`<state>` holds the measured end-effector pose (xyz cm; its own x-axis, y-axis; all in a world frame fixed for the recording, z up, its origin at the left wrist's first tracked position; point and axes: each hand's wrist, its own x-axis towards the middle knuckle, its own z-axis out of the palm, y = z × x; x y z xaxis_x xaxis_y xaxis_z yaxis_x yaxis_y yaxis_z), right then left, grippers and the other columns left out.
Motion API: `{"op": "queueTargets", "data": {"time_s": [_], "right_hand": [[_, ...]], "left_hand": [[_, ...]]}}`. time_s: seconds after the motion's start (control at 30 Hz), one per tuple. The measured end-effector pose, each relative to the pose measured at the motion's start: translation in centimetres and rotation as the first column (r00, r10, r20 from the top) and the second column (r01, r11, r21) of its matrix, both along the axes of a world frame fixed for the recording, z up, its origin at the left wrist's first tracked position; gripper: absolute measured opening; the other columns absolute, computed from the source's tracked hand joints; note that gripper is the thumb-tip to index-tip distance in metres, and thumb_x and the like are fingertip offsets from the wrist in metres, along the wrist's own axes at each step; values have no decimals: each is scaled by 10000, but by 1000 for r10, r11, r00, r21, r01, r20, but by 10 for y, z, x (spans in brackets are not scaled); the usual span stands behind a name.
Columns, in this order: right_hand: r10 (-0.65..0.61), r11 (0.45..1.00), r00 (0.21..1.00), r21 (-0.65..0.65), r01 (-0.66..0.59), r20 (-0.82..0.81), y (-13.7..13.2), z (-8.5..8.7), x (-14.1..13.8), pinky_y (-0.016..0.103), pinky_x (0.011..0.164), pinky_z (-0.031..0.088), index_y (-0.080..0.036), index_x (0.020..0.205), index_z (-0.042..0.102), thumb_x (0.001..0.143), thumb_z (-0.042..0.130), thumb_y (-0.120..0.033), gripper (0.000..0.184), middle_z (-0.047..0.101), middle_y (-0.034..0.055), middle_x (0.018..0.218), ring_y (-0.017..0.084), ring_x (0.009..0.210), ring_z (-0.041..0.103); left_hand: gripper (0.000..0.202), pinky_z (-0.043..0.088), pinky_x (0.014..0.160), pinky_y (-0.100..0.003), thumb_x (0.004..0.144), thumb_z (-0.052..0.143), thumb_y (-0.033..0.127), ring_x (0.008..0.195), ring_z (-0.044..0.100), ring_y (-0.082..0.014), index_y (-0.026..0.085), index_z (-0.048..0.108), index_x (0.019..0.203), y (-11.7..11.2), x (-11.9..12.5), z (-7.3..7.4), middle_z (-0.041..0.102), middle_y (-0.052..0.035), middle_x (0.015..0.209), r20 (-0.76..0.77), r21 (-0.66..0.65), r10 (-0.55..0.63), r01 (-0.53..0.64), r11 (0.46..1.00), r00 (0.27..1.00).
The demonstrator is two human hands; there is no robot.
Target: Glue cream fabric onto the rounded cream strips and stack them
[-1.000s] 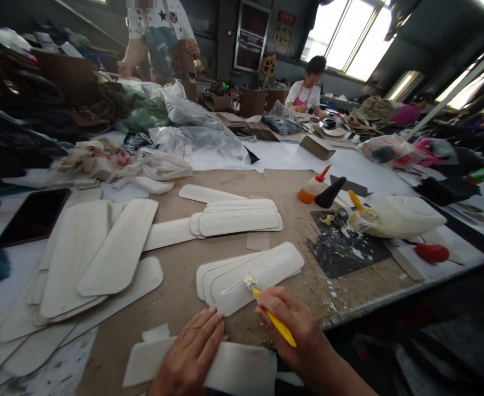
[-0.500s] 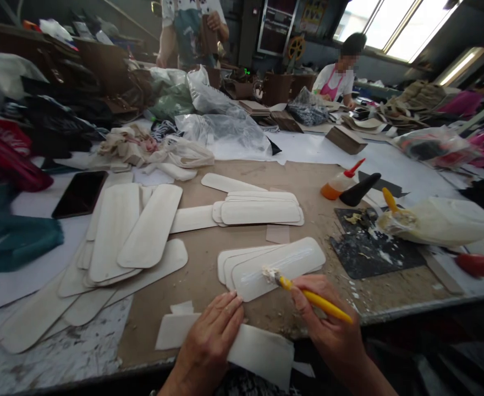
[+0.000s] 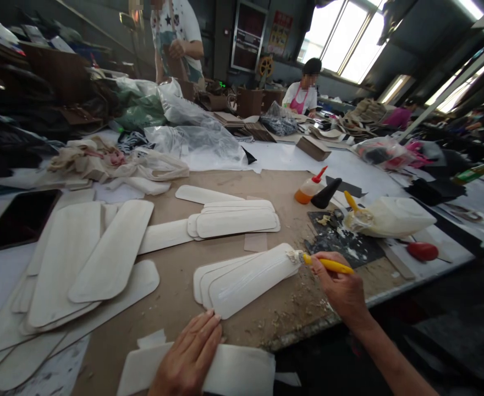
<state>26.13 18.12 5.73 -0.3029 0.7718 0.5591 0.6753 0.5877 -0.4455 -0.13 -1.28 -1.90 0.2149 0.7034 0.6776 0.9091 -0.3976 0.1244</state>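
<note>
My right hand (image 3: 343,287) is closed around a yellow-handled brush (image 3: 326,264). Its gluey bristles touch the far right end of the top cream oblong piece (image 3: 250,278), which lies on a small fanned stack. My left hand (image 3: 190,356) lies flat with fingers stretched out on another cream piece (image 3: 242,371) at the table's near edge. Its fingertips reach the near corner of the stack.
More cream pieces lie in a stack (image 3: 236,220) further back and in a pile (image 3: 85,258) at left. A glue bottle (image 3: 310,188), a black cone (image 3: 326,193), a glue-smeared black mat (image 3: 343,242) and a white bag (image 3: 390,217) sit at right. A phone (image 3: 19,219) lies far left. Two other people work beyond.
My right hand has drawn the brush along the top piece from its near end to its far right end. My left hand has stayed on the near piece.
</note>
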Motion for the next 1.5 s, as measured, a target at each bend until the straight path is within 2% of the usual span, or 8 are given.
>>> {"op": "queueTargets", "data": {"time_s": [0.27,0.43,0.57,0.8,1.0,1.17,1.27,1.5], "right_hand": [[229,970,973,85,-229,14,-31,10,-29,279,717,519,-197,877,590,838,532,-124,101,612,48,794,158,749,614],[411,897,896,-105,-430,-168,-78,17,-67,248,693,523,-195,908,594,833,514,-82,157,618,40,795,148,757,614],[411,841,854,-228,-491,-319,-92,14,-87,242,645,516,-179,834,600,844,527,-139,84,608,32,749,139,713,597],[286,925,918,-172,-339,-273,-73,16,-75,260,639,495,-177,792,612,836,551,-172,75,603,28,723,144,679,583],[352,869,874,-231,-438,-335,-80,14,-83,255,637,504,-177,804,604,855,515,-186,103,609,34,736,143,697,590],[105,976,972,-165,-141,-211,-36,4,-44,292,687,497,-182,795,605,858,526,-303,158,614,51,759,169,717,597],[-8,994,994,-113,-5,-113,-8,5,-13,300,686,496,-189,799,600,859,513,-355,197,616,54,772,174,707,601],[24,1000,999,7,-24,-45,2,9,-3,305,713,495,-197,800,588,866,495,-320,168,613,52,769,177,726,607]], "left_hand": [[316,452,970,-309,846,384,49,1130,548,-187,104,607,1064,0,3,16,669,-111,1077,15,-69,26,-25,997,1000],[310,498,920,-337,840,385,39,1079,585,-197,100,611,1044,1,4,21,681,-121,1049,1,-86,48,-48,995,999],[331,529,874,-341,821,371,26,1037,612,-206,90,611,1040,2,5,25,689,-126,1029,-21,-92,41,-43,995,999],[334,546,846,-356,813,360,26,1016,624,-218,88,620,1014,0,6,30,692,-132,1017,-22,-95,45,-47,994,999],[332,454,967,-318,837,379,68,1140,543,-194,109,592,1089,-3,0,11,664,-112,1093,-46,-89,11,-15,996,999],[316,398,1002,-311,883,331,82,1164,513,-195,89,585,1070,0,-3,-6,662,-124,1072,-39,-13,-19,19,1000,999],[348,380,1011,-314,896,273,71,1166,506,-194,88,586,1047,3,-5,-9,663,-119,1049,-46,29,-26,27,999,999],[350,387,1005,-317,898,273,77,1130,540,-192,99,583,1060,2,0,-9,665,-116,1054,-13,6,-5,5,1000,1000]]}}
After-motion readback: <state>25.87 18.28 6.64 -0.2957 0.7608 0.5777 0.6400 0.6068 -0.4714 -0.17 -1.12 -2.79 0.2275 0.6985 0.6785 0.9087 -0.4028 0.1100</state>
